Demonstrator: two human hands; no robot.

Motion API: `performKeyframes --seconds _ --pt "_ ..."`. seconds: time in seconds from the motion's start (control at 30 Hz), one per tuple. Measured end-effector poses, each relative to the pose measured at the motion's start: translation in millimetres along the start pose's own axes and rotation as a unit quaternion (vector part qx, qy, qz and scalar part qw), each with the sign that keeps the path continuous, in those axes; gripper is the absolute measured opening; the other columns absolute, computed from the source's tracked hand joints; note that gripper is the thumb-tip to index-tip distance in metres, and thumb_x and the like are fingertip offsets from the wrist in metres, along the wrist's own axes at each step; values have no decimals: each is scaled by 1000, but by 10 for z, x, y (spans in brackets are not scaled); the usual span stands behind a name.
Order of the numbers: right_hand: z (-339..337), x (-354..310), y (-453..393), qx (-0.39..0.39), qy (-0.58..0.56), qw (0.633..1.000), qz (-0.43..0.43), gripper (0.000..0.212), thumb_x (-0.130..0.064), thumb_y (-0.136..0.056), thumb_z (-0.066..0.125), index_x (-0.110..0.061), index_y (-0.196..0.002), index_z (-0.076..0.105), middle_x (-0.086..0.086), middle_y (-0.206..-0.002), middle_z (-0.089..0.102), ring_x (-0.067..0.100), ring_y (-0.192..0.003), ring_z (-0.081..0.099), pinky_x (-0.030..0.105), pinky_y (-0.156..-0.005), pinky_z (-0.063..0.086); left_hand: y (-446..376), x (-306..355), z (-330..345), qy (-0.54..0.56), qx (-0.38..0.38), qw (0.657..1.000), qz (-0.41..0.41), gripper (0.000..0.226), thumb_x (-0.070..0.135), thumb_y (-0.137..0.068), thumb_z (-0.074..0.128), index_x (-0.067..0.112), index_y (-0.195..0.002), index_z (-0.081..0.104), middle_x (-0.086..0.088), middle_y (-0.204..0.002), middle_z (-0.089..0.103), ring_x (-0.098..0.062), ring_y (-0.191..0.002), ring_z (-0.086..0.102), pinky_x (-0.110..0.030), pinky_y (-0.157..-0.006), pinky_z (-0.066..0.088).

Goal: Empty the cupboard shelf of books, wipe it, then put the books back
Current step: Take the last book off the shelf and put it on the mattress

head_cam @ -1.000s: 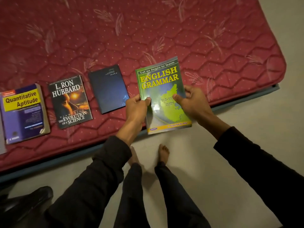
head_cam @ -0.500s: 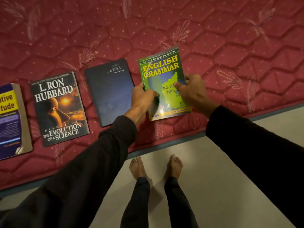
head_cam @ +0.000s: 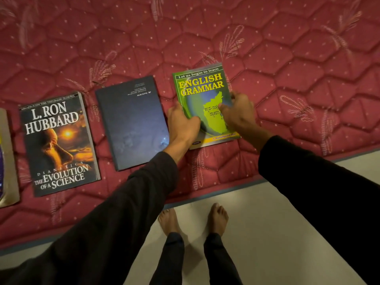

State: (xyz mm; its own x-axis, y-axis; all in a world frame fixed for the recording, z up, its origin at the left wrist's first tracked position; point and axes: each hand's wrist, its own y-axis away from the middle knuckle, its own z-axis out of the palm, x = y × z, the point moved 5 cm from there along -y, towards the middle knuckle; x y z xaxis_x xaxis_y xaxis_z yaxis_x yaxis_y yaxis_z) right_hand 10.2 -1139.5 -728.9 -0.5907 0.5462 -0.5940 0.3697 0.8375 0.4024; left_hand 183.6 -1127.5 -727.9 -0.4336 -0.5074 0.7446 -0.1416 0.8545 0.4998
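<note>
A green English Grammar book (head_cam: 202,87) lies flat on the red quilted mattress (head_cam: 267,58). My left hand (head_cam: 182,122) grips its left edge and my right hand (head_cam: 238,111) grips its right edge, thumbs on the cover. To its left lie a dark blue book (head_cam: 131,122), a black L. Ron Hubbard paperback (head_cam: 58,142), and the edge of another book (head_cam: 7,161) at the frame's left border. The cupboard shelf is out of view.
The mattress has a blue front border (head_cam: 216,194) running along the pale floor (head_cam: 277,233). My bare feet (head_cam: 193,220) stand on that floor right by the mattress edge. Red mattress surface stretches beyond and to the right of the books.
Both hands carried the green book forward from above the mattress edge and lowered it onto the mattress beside the blue book. The view moved closer to the bed.
</note>
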Motion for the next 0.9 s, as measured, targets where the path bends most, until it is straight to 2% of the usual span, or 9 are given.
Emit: performKeyframes --seconds 0.1,0.2,0.4,0.53,0.63,0.73,0.83,0.9 --pt "33 6 13 -6 31 999 -25 33 -22 -87 62 -5 -115 59 19 -115 66 39 -110 58 40 -87 45 57 61 28 -47 -9 999 -4 51 14 -71 65 9 -121 56 -13 -123 54 -29 -112 55 -37 -101 45" --pt "73 2 29 -8 56 997 -46 39 -20 -89 61 -3 -122 53 20 -122 62 40 -113 55 40 -87 42 72 65 39 -68 -10 998 5 52 7 -80 63 5 -130 49 -15 -132 44 -30 -120 48 -30 -104 36" --pt "98 -10 143 4 115 988 -101 48 -16 -88 61 4 -129 47 25 -128 54 41 -119 49 43 -97 38 112 55 14 -92 -11 994 50 51 7 -80 60 4 -130 51 -16 -127 50 -29 -119 48 -26 -97 36" --pt "60 -21 275 0 152 980 -126 45 -18 -88 59 5 -125 49 26 -123 54 40 -116 49 44 -94 36 250 84 -85 -85 4 993 76 40 5 -81 57 3 -120 56 -17 -119 57 -30 -114 52 -24 -89 36" --pt "36 -116 468 -21 174 972 -158 43 -20 -88 60 4 -123 49 25 -121 55 42 -112 51 45 -90 39 414 97 -236 -104 19 991 84 49 5 -84 56 -1 -132 49 -19 -132 53 -33 -126 46 -25 -99 31" --pt "9 -291 745 -57 198 959 -194 51 -23 -92 57 5 -133 44 26 -131 52 43 -119 48 48 -96 41 662 103 -450 -133 32 987 85 61 6 -86 53 -5 -143 36 -21 -146 41 -33 -138 35 -30 -112 24" --pt "-42 -541 1052 -95 207 947 -226 52 -28 -95 55 4 -135 44 26 -135 51 43 -124 46 49 -101 39 991 82 -729 -131 48 989 53 63 6 -89 53 -5 -146 31 -20 -152 35 -32 -142 31 -31 -114 23" --pt "-85 -720 1282 -114 213 939 -244 51 -31 -96 53 2 -133 46 24 -135 52 42 -125 47 49 -102 39 1233 60 -918 -125 68 989 37 60 5 -89 54 -7 -144 34 -22 -147 41 -34 -138 36 -31 -110 26"
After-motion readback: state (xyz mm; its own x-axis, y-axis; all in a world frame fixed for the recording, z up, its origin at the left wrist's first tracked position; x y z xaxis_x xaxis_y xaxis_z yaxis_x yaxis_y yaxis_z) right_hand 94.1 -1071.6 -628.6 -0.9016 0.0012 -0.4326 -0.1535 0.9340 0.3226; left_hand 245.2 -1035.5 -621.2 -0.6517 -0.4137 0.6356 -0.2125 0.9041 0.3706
